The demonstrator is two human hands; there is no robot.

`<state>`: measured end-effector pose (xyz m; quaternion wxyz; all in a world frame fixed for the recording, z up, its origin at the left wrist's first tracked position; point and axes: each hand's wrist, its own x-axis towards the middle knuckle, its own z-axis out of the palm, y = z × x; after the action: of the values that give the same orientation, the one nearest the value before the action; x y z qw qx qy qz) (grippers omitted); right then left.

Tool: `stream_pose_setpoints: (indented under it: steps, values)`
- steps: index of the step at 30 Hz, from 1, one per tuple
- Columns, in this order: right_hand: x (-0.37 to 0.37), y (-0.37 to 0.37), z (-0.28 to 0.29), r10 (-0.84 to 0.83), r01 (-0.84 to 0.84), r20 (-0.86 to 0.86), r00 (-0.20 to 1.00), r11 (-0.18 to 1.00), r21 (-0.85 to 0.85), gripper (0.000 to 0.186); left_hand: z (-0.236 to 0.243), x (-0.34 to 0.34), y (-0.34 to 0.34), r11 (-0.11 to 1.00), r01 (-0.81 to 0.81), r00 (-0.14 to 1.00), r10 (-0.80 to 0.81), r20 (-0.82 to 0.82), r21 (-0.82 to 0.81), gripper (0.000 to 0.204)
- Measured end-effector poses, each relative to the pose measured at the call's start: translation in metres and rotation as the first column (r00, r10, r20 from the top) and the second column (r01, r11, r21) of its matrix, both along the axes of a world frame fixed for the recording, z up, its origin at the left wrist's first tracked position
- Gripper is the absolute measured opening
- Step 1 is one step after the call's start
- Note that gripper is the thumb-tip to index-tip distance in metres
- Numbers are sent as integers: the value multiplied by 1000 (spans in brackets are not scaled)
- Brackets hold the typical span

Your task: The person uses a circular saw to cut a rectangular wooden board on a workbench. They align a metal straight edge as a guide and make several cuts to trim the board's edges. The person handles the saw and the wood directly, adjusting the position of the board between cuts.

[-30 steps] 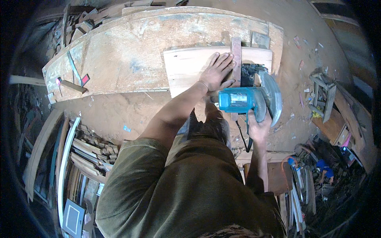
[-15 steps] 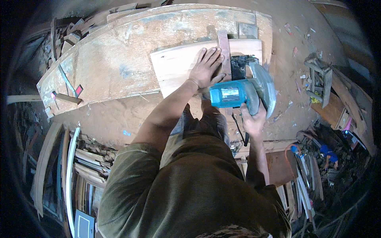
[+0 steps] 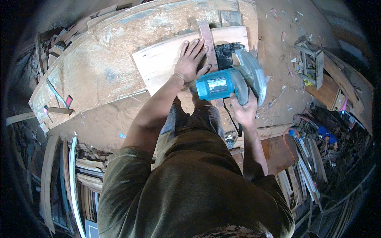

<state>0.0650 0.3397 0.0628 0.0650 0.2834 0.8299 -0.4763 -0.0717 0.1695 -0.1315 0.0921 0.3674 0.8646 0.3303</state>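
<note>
My left hand (image 3: 190,61) lies open, palm down on a pale board (image 3: 151,59), fingertips beside a narrow reddish-brown wooden strip (image 3: 206,31) laid across it. My right hand (image 3: 244,108) is closed on the rear handle of a teal circular saw (image 3: 214,85) with a silver guard and a dark base plate (image 3: 224,55). The base sits on the board along the strip's right side; the blade is hidden. The board rests on a larger worn wooden worktop (image 3: 99,59). A black cord hangs below the saw, beside my right hand.
A small stick (image 3: 59,110) and a teal strip (image 3: 55,92) lie on the worktop's left. A wooden stool (image 3: 307,65) stands at right. Stacked planks (image 3: 89,170) lie lower left; clutter and an orange coiled hose (image 3: 287,146) lie lower right. Debris dots the dirt floor.
The worktop, saw and both hands have shifted together up and left in the picture as the view moved. My grip and the saw's place on the board look about the same.
</note>
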Motion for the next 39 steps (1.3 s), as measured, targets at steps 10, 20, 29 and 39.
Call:
stream_pose_setpoints:
  steps: [10,20,29,39]
  values:
    - [-3,0,2,-1,0,56,998,1000,18,26,-1,2,2,1000,-9,1000,8,-20,-30,72]
    - [-3,-1,-10,-58,58,-1,998,998,-32,28,-1,2,-1,1000,-25,1000,25,-19,5,70]
    - [0,-3,-11,-109,110,21,994,991,-70,34,-3,1,-4,999,-20,999,19,32,28,78]
    - [11,6,-27,-108,109,-78,991,994,6,28,-5,0,-4,999,-19,999,17,49,36,73]
